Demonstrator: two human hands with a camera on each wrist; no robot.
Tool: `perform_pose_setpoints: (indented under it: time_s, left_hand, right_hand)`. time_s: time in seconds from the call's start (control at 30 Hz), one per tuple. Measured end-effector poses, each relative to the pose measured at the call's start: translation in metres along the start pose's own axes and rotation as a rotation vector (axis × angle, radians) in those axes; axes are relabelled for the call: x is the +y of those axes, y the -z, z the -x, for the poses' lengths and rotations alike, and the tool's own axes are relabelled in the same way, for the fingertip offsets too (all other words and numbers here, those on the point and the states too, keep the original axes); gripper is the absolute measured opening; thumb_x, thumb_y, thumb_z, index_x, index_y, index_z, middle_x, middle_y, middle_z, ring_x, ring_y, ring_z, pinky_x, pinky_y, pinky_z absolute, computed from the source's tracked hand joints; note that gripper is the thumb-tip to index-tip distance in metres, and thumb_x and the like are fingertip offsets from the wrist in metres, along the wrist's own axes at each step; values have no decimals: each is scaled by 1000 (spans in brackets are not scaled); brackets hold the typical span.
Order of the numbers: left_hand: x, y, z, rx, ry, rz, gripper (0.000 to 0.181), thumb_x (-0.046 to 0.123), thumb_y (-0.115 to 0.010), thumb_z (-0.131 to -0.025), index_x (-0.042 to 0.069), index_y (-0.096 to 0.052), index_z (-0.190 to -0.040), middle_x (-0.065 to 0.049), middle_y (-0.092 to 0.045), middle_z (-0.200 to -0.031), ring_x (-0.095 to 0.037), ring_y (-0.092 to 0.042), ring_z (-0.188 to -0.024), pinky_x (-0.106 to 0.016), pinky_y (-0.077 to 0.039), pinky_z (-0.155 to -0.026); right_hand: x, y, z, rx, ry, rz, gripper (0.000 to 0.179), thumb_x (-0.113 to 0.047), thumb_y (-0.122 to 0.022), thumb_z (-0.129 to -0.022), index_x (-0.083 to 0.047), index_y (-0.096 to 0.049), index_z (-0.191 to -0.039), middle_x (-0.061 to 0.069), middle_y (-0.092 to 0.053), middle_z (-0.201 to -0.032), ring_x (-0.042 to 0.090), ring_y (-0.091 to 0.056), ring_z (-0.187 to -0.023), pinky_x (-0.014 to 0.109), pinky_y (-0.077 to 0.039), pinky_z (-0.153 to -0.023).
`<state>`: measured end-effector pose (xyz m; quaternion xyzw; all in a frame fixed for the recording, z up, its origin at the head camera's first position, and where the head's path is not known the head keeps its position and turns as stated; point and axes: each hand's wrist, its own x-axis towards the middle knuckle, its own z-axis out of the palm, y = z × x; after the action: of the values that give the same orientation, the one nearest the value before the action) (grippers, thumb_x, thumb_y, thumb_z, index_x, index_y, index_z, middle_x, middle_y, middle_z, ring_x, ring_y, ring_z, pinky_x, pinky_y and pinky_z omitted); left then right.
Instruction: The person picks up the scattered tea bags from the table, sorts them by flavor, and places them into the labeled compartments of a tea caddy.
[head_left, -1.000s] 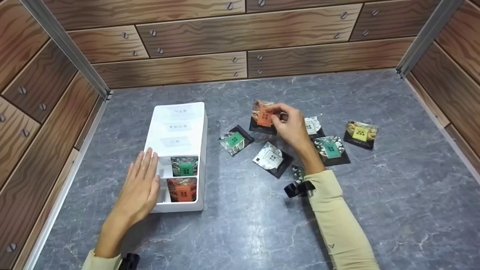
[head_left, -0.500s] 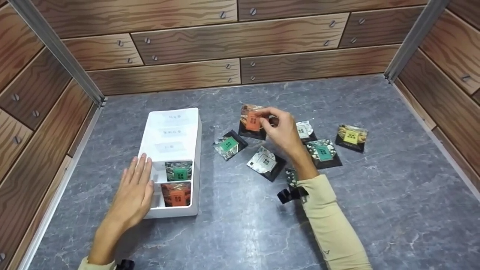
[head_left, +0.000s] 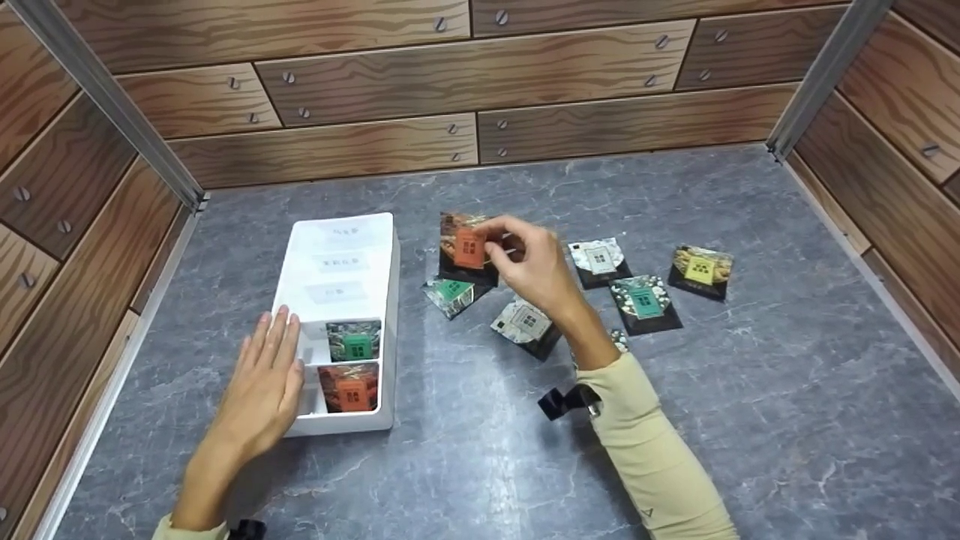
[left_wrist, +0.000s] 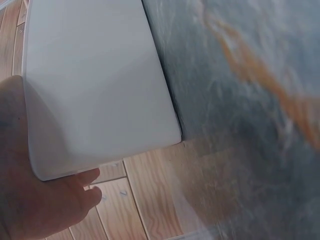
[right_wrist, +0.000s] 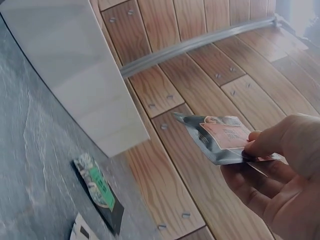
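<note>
My right hand pinches an orange-labelled sachet between thumb and fingers, held above the table. In the right wrist view that sachet is off the surface and tilted. Below it in the head view lies a green-labelled sachet, partly covered. Against the left side of a long white box rests my left hand, fingers straight. The box's two near compartments hold a green-labelled sachet and an orange-labelled one. Its far part is covered, with faint paper labels showing.
Around my right forearm lie a white-labelled sachet, another white one, a teal-labelled one and a yellow-labelled one. One more is mostly hidden under the wrist. Wood-patterned walls enclose the grey marbled table.
My right hand has moved left with the orange-labelled sachet, now over the green-labelled one, uncovering more of a white-labelled sachet. The left hand stays at the box. The head view has shifted slightly.
</note>
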<state>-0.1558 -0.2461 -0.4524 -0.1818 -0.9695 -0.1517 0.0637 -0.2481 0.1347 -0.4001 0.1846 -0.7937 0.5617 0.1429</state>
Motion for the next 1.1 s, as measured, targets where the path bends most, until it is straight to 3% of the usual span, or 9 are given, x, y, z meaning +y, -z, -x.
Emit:
perform_pose_setpoints:
  time_s: [0.3, 0.47, 0.83, 1.1]
  left_hand:
    - [-5, -3, 10, 52, -14, -1, 58, 21, -33, -110, -6, -22, -160, -24, -14, -169, -42, -7, -156, -47, 4, -126]
    - [-2, -4, 0, 38, -24, 10, 58, 21, -32, -110, -5, -20, -161, -23, -12, -169, -39, -3, -156, -48, 2, -126]
    - [-1, -1, 6, 26, -18, 5, 58, 21, -31, -110, -6, -19, -160, -23, -12, -169, -42, -5, -156, -46, 2, -127]
    - [0, 1, 2, -19, 0, 0, 59, 24, -27, -111, -5, -15, -161, -20, -5, -170, -38, 2, -157, -48, 3, -126]
  right_hand:
    - [-19, -26, 10, -63, 72, -84, 24, 8, -60, -95, 1, -73, -114, 15, -74, -113, 21, -73, -85, 30, -63, -73]
    - [-19, -34, 13, -46, 148, -84, 24, 10, -62, -92, -1, -74, -111, 12, -76, -107, 19, -73, -88, 32, -63, -75]
    - [-24, -62, 25, -77, 227, -61, 23, 9, -69, -89, -2, -75, -108, 12, -77, -104, 21, -73, -86, 31, -62, -73]
    - [-29, -78, 33, -101, 281, -36, 20, 4, -73, -90, -2, -75, -108, 9, -77, -107, 18, -73, -91, 26, -61, -78]
